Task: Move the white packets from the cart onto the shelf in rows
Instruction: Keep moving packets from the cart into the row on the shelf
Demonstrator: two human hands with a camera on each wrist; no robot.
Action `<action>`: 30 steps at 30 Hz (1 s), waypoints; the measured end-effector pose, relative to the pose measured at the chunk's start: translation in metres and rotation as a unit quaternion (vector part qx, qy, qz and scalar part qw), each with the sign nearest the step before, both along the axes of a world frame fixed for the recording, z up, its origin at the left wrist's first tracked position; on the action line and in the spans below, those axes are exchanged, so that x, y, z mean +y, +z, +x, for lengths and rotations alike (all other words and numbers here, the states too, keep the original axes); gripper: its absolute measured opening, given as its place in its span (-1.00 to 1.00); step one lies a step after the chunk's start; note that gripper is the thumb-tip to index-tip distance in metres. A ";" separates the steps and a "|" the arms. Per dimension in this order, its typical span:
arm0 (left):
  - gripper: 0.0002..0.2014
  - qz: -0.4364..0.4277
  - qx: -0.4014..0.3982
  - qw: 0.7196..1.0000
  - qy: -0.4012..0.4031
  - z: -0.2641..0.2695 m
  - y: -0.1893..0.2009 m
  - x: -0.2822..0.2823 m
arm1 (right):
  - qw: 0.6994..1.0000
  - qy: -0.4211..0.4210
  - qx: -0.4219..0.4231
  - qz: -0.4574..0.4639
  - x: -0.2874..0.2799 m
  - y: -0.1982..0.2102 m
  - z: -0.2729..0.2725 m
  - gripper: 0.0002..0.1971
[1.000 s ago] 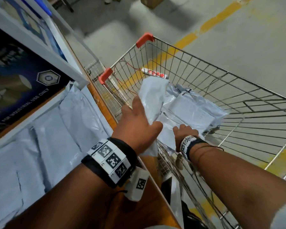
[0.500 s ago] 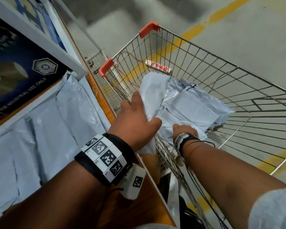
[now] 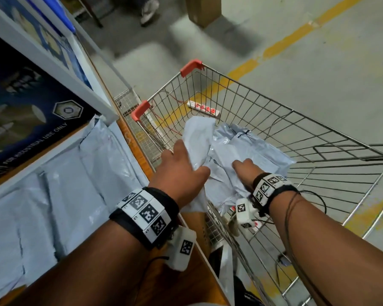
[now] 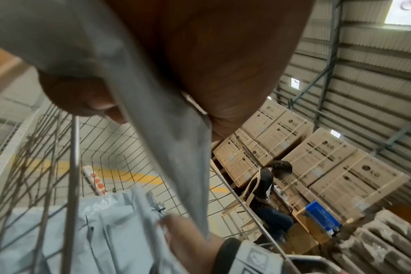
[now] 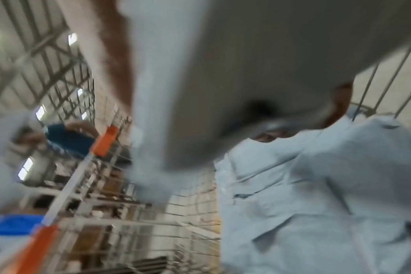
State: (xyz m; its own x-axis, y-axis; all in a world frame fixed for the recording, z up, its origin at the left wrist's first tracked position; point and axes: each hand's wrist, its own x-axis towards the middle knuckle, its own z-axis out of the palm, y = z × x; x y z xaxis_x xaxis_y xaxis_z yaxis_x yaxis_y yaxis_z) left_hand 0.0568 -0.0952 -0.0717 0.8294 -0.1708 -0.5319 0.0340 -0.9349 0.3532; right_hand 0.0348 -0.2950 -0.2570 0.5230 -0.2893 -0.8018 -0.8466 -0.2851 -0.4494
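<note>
From the head view, we are seeing the left hand (image 3: 181, 171) grasping a white packet (image 3: 199, 138) above the cart (image 3: 263, 102), the right hand (image 3: 244, 171) reaching into the pile (image 3: 252, 151); its grip we cannot tell. The left wrist view is confirming the pinch; we are judging the pick-up under way, with transfer to the shelf (image 3: 139, 155) due next.

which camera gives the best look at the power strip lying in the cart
The head view. The power strip lies unblocked at the cart's far end, red switches visible. The left wrist view shows it smaller, behind wire mesh. In the blurred right wrist view I cannot find it.
</note>
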 end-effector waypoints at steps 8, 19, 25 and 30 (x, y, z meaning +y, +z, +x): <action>-0.27 -0.127 0.051 0.988 0.075 -0.010 0.014 -0.002 | 0.915 -0.180 -0.086 0.352 0.025 0.114 -0.039 -0.56; -0.36 -0.151 -0.054 0.986 0.051 -0.042 0.074 0.054 | 0.920 -0.132 -0.233 0.286 0.089 0.201 -0.067 -0.59; -0.25 -0.112 -0.147 0.982 0.034 -0.071 0.110 0.129 | 0.943 -0.016 -0.277 0.183 0.157 0.249 -0.076 -0.40; -0.11 -0.111 -0.162 0.975 0.107 -0.108 0.116 0.254 | 0.942 0.137 -0.294 0.085 0.269 0.268 -0.092 -0.21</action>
State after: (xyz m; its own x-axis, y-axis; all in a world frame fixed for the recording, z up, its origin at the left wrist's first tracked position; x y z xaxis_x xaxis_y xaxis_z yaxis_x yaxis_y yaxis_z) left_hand -0.0516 0.1590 0.0448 0.9769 -0.0571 -0.2060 0.0723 -0.8185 0.5699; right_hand -0.0569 -0.0265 0.0114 0.9278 0.0284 -0.3720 -0.3412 -0.3386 -0.8769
